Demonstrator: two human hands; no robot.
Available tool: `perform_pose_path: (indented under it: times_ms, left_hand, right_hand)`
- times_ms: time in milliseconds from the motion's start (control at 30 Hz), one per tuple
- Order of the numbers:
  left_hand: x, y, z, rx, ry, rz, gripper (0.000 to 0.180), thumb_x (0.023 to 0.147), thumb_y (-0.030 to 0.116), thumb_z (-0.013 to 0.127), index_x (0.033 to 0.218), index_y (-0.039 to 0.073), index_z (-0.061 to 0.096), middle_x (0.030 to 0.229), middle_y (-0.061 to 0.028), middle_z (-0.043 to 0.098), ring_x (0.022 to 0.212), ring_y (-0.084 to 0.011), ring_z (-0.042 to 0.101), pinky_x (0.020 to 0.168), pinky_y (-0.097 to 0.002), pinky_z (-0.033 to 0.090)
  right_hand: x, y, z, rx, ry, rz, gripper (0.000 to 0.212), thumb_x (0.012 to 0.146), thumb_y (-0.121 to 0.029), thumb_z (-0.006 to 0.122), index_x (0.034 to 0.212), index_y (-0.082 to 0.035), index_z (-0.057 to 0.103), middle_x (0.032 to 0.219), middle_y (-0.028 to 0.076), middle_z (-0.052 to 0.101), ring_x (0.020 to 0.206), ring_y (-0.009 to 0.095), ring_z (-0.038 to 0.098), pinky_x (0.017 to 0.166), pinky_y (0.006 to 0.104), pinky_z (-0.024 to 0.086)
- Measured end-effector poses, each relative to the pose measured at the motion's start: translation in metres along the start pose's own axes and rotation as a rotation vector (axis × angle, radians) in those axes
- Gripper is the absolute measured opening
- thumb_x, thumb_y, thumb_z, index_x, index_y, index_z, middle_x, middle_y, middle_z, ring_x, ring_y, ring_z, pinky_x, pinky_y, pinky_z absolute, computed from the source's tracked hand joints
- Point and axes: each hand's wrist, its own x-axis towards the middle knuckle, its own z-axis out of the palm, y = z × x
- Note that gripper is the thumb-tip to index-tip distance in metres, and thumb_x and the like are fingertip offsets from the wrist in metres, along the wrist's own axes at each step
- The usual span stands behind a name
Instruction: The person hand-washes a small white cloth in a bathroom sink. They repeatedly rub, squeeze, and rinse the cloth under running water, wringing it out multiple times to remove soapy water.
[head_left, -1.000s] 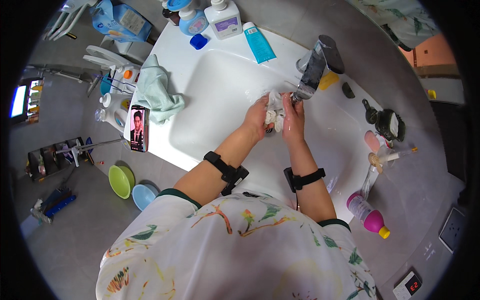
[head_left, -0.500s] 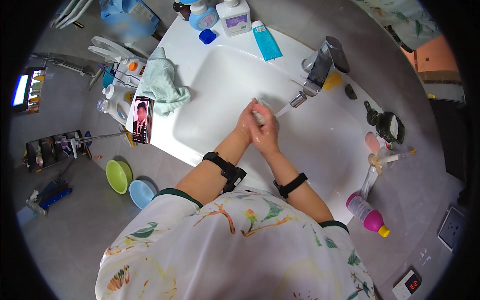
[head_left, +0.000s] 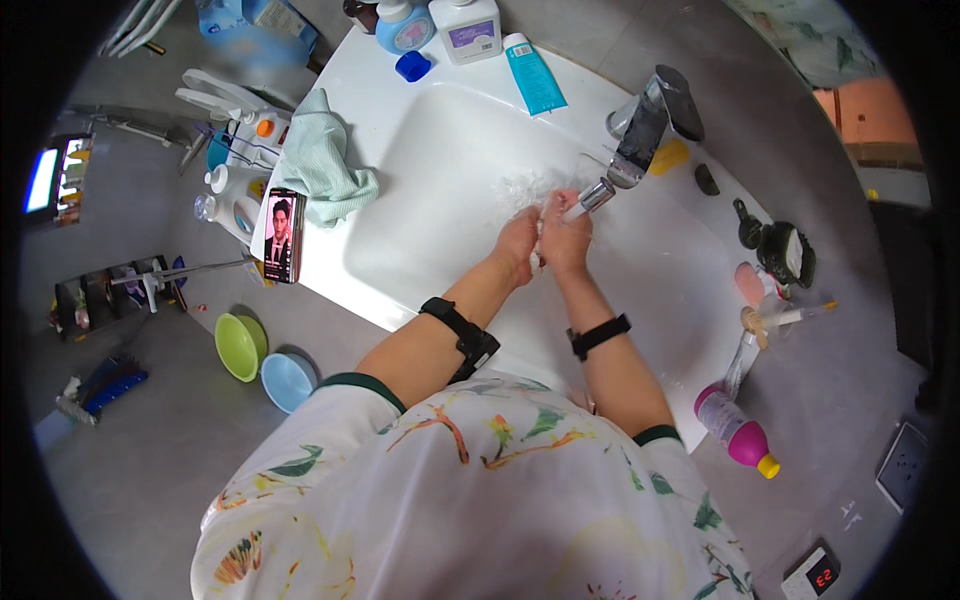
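Under the running faucet [head_left: 640, 135], my left hand [head_left: 518, 240] and my right hand [head_left: 566, 236] are side by side over the white sink [head_left: 420, 150]. Between them is a small, wet, white cloth-like thing [head_left: 536, 258], gripped by the closed fingers of both hands and mostly hidden. Water from the metal spout [head_left: 597, 195] strikes around my right hand and splashes up beyond the fingers. Each forearm wears a black strap.
Along the back rim stand a white pump bottle [head_left: 468, 32], a teal tube [head_left: 535, 75] and a blue cap [head_left: 412, 67]. A pale green towel [head_left: 325, 165] and a phone [head_left: 284, 237] lie at left. A magenta bottle [head_left: 738, 428] is at right.
Both hands have shifted right, under the spout, and come slightly apart from their clasp. Water now splashes around them, and the white thing shows between them.
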Motion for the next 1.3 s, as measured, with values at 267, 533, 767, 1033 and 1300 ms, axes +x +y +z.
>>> perform_pose_path:
  times_ms: [267, 533, 767, 1033, 1300]
  left_hand:
    - [-0.031, 0.046, -0.003, -0.573, -0.121, -0.412, 0.029, 0.091, 0.038, 0.042, 0.092, 0.014, 0.059, 0.082, -0.0018, 0.064, 0.069, -0.0169, 0.061, 0.053, -0.0282, 0.047]
    - [-0.037, 0.023, 0.012, -0.781, -0.074, -0.409, 0.035, 0.094, 0.045, 0.040, 0.097, 0.015, 0.057, 0.091, -0.0035, 0.060, 0.078, -0.0197, 0.057, 0.073, -0.0322, 0.048]
    - [-0.009, 0.016, -0.004, -0.513, 0.094, -0.316, 0.031, 0.095, 0.037, 0.036, 0.090, 0.014, 0.057, 0.077, -0.0028, 0.060, 0.066, -0.0184, 0.056, 0.055, -0.0322, 0.044]
    - [-0.033, 0.031, 0.016, -0.199, 0.079, -0.368, 0.034, 0.095, 0.035, 0.040, 0.100, 0.008, 0.058, 0.089, -0.0074, 0.061, 0.085, -0.0211, 0.060, 0.080, -0.0335, 0.050]
    - [-0.021, 0.010, -0.005, -0.653, -0.069, -0.292, 0.025, 0.094, 0.034, 0.042, 0.094, 0.014, 0.058, 0.088, -0.0007, 0.062, 0.082, -0.0173, 0.060, 0.072, -0.0345, 0.050]
  right_hand:
    - [0.012, 0.028, -0.020, 1.060, -0.259, 0.635, 0.023, 0.086, -0.018, 0.056, 0.105, -0.007, 0.062, 0.102, 0.007, 0.061, 0.093, 0.021, 0.060, 0.085, 0.0355, 0.049]
    - [-0.017, -0.006, 0.005, -0.634, -0.036, -0.303, 0.032, 0.089, -0.028, 0.053, 0.105, -0.002, 0.061, 0.094, 0.014, 0.064, 0.087, 0.027, 0.063, 0.078, 0.0395, 0.051]
    - [0.006, 0.016, 0.010, 0.026, 0.088, 0.029, 0.024, 0.088, -0.024, 0.055, 0.097, -0.004, 0.062, 0.088, 0.011, 0.063, 0.082, 0.021, 0.060, 0.075, 0.0343, 0.048]
    - [0.012, 0.039, 0.005, -0.143, 0.041, 0.346, 0.037, 0.091, -0.034, 0.045, 0.095, -0.001, 0.061, 0.091, 0.019, 0.064, 0.089, 0.030, 0.062, 0.078, 0.0387, 0.048]
    - [-0.052, -0.055, -0.001, -0.347, -0.041, -0.310, 0.024, 0.084, -0.031, 0.057, 0.094, -0.011, 0.064, 0.102, 0.014, 0.059, 0.097, 0.035, 0.054, 0.088, 0.0489, 0.037]
